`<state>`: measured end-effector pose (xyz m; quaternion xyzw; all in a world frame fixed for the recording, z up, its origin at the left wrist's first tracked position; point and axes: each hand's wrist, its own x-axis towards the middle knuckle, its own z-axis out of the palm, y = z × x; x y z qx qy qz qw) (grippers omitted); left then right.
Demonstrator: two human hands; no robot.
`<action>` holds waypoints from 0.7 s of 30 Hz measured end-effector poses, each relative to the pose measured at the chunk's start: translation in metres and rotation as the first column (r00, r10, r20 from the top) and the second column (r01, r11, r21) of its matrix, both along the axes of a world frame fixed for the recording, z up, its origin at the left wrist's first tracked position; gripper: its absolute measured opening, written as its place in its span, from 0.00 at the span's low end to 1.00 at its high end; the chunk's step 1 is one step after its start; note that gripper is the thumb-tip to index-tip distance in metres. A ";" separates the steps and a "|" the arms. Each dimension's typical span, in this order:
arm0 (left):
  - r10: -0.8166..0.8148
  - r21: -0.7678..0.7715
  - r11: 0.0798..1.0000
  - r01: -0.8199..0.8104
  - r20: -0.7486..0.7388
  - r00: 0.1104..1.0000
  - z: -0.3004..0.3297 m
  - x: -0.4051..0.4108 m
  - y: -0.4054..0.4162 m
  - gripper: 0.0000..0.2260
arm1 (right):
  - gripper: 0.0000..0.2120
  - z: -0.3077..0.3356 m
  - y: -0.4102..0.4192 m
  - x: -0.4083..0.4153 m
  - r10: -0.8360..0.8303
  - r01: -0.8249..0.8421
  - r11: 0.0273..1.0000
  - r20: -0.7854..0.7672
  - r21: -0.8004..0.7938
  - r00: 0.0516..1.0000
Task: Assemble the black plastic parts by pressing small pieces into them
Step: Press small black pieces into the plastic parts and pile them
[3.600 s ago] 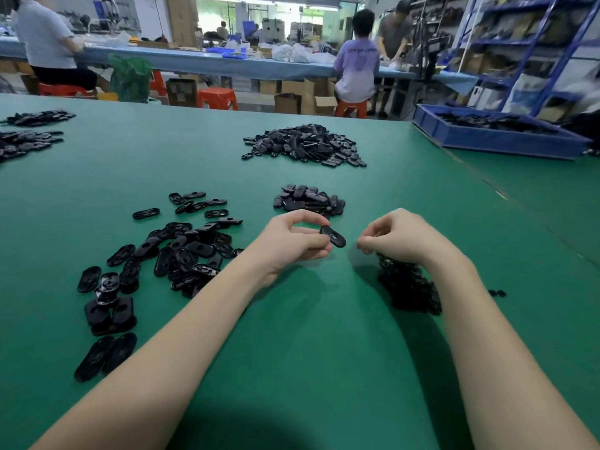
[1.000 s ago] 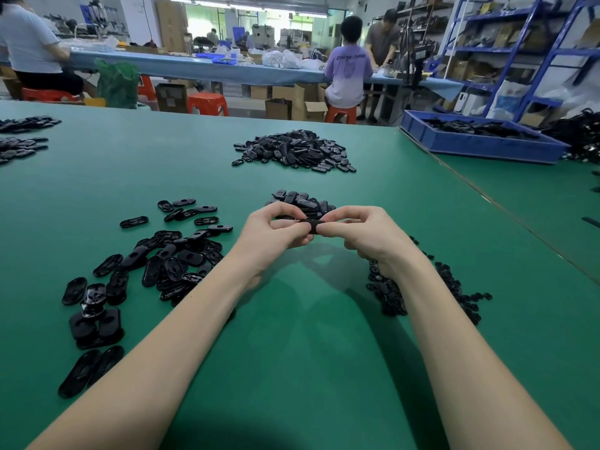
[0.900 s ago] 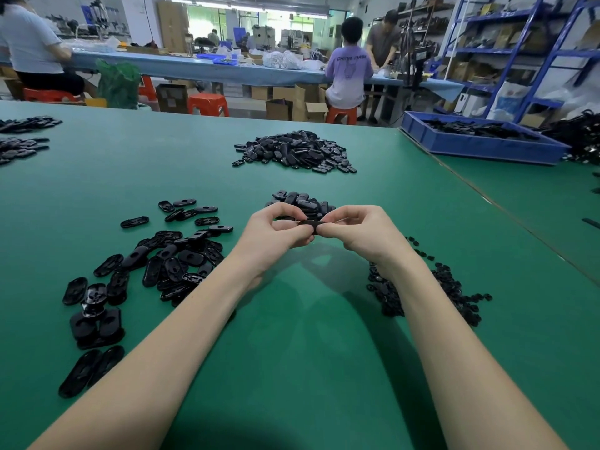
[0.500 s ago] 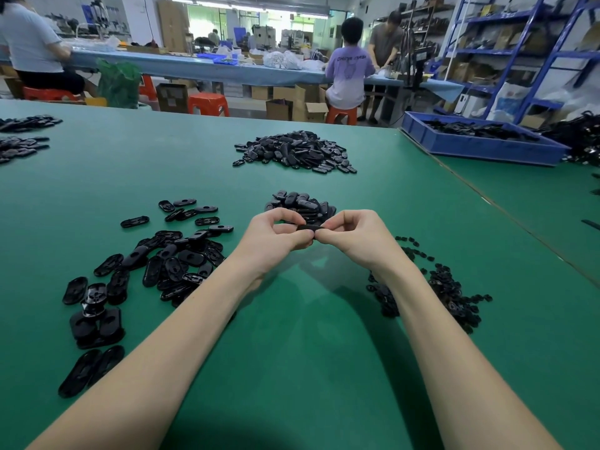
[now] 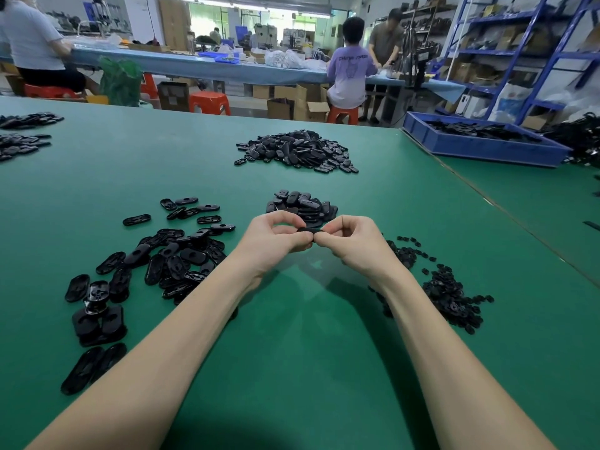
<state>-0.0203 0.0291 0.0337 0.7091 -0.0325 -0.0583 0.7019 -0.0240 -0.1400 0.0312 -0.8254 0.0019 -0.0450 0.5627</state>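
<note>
My left hand (image 5: 276, 241) and my right hand (image 5: 350, 243) meet above the green table (image 5: 292, 368), both pinching one black oval plastic part (image 5: 308, 230) seen edge-on between the fingertips. Any small piece in it is hidden by my fingers. Left of my arms lies a loose spread of black oval parts (image 5: 168, 258). A pile of small black pieces (image 5: 441, 293) lies under and right of my right wrist. A small heap of oval parts (image 5: 302, 206) sits just beyond my hands.
A larger heap of black parts (image 5: 295, 151) lies farther back at the middle. More parts (image 5: 19, 138) lie at the far left edge. A blue bin (image 5: 480, 147) stands back right on the neighbouring table. People sit at a bench behind.
My right hand came over from the small pieces to join the left on the oval part. Over the last second the hands have stayed together, shifting only slightly.
</note>
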 end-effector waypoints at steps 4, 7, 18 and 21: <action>0.031 -0.121 0.992 -0.035 -0.033 0.999 0.000 0.002 0.003 0.07 | 0.09 0.005 -0.004 -0.002 0.102 -0.084 0.986 0.125 -0.145 0.987; 0.043 -0.189 0.981 -0.054 -0.063 0.997 0.000 0.003 0.003 0.06 | 0.08 0.005 -0.003 0.004 0.074 0.011 0.928 0.214 -0.372 0.974; 0.028 0.004 1.000 -0.028 -0.045 0.999 -0.007 0.011 0.001 0.02 | 0.09 0.027 0.015 0.090 -0.265 0.254 0.929 -0.005 -0.268 0.964; -0.015 0.027 0.999 0.016 -0.049 0.999 -0.008 0.010 0.000 0.03 | 0.11 0.028 0.019 0.104 -0.299 0.271 0.894 -0.025 -0.356 0.954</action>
